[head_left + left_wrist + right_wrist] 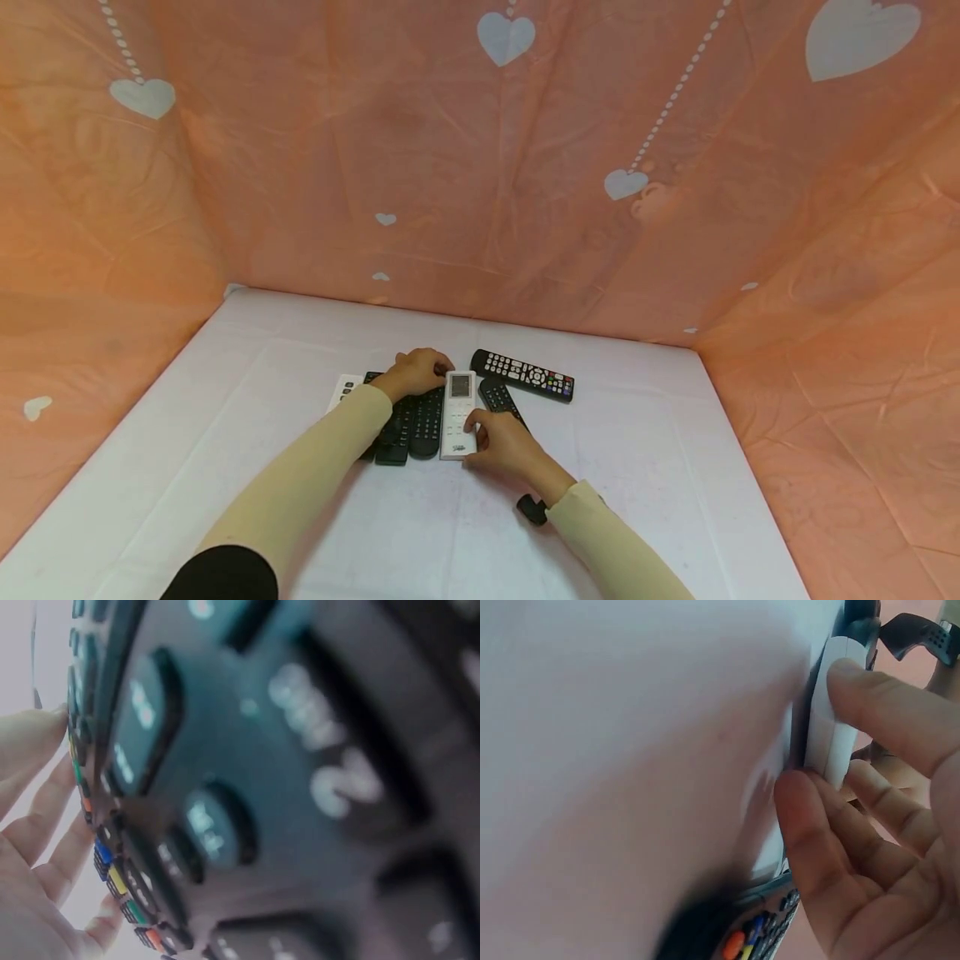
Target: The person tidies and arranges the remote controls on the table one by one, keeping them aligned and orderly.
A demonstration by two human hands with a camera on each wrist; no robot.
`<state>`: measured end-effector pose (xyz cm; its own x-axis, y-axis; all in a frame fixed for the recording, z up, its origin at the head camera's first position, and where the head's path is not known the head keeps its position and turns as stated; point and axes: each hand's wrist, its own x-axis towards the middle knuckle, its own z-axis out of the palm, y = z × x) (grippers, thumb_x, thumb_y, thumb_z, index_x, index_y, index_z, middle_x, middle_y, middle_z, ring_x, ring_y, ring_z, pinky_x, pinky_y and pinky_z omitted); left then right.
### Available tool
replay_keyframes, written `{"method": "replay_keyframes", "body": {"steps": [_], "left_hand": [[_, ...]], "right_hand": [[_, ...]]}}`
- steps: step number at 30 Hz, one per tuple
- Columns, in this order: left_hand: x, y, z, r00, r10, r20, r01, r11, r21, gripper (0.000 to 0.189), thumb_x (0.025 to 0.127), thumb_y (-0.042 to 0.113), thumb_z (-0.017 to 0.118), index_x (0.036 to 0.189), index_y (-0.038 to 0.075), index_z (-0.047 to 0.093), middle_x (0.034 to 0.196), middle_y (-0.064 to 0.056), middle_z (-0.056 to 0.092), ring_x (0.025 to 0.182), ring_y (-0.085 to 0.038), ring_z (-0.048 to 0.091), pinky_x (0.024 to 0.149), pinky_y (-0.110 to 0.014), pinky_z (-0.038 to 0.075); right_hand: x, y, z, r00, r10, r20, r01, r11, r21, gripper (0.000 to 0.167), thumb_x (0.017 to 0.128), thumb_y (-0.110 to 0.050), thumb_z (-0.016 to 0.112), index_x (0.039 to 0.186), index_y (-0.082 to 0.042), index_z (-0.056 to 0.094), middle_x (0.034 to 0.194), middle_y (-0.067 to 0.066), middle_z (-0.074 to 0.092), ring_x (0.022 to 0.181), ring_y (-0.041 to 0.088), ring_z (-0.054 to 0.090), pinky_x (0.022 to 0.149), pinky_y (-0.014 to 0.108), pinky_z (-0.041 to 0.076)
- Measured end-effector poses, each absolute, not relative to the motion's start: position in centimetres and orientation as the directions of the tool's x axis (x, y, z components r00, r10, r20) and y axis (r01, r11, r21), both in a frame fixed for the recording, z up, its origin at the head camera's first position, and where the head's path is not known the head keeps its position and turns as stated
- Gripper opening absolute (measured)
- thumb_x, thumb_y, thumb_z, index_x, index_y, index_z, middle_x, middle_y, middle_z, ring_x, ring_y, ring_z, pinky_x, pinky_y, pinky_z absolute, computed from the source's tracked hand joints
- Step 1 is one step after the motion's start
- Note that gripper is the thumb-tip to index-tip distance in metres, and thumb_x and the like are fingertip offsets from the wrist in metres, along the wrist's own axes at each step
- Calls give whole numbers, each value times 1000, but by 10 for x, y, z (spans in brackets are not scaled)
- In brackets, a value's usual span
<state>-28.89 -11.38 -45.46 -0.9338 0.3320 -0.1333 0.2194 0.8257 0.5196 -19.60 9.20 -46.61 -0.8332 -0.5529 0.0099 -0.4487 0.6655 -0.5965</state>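
Note:
A white remote control (458, 417) with a small grey screen lies among several remotes on the white table. At its lower right corner my right hand (504, 446) holds it between thumb and bent fingers; in the right wrist view the thumb (877, 705) presses its white edge. My left hand (422, 371) is by its far left corner, over the far ends of the black remotes, fingers loosely bent. To the left, a black remote (426, 429) and another dark one (392, 450) lie side by side. Large, blurred buttons of a black remote (202, 825) fill the left wrist view.
Right of the white remote lie a slim black remote (498, 396), partly behind my right hand, and a longer black remote (525, 375) with coloured buttons, set crosswise. Another white remote (345, 388) shows at the left. Orange cloth (480, 275) with hearts stands around the table.

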Motion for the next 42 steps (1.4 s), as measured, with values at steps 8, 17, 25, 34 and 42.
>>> {"method": "replay_keyframes", "body": {"steps": [8, 17, 25, 34, 42], "left_hand": [[-292, -111, -454, -933, 334, -130, 225, 829, 512, 26, 90, 18, 66, 116, 15, 69, 114, -5, 70, 110, -24, 61, 92, -49, 34], [-292, -99, -446, -930, 362, -67, 276, 807, 522, 29, 89, 24, 65, 117, 17, 68, 118, -3, 67, 112, -24, 59, 97, -50, 33], [-303, -88, -445, -929, 363, -75, 263, 787, 558, 35, 90, 25, 65, 123, 15, 64, 118, -4, 67, 112, -24, 60, 97, -51, 32], [-311, -75, -444, -931, 333, -150, 188, 789, 585, 44, 90, 27, 67, 132, 15, 57, 118, -6, 64, 110, -24, 59, 107, -59, 28], [-316, -69, -447, -932, 309, -190, 152, 808, 570, 52, 91, 26, 66, 139, 13, 50, 123, -8, 61, 116, -26, 56, 106, -57, 31]], "right_hand": [[-195, 98, -462, -835, -551, -1, -452, 687, -569, 34, 74, -17, 81, 101, -11, 62, 82, 2, 68, 71, 7, 58, 66, 23, 48], [-195, 125, -454, -869, -483, 109, -443, 661, -606, 21, 81, -10, 72, 101, -8, 67, 82, -1, 65, 69, 6, 57, 64, 22, 48], [-212, 161, -447, -925, -309, 220, -379, 712, -591, 21, 79, -12, 74, 100, -10, 69, 99, 7, 70, 85, 22, 65, 75, 35, 53], [-236, 196, -448, -962, -171, 213, -263, 791, -552, 41, 76, -14, 76, 115, -5, 66, 115, 22, 60, 108, 41, 55, 94, 53, 43], [-252, 211, -461, -985, -110, 133, -165, 827, -538, 59, 75, -13, 76, 129, -3, 57, 124, 29, 54, 110, 44, 53, 94, 55, 44]]}}
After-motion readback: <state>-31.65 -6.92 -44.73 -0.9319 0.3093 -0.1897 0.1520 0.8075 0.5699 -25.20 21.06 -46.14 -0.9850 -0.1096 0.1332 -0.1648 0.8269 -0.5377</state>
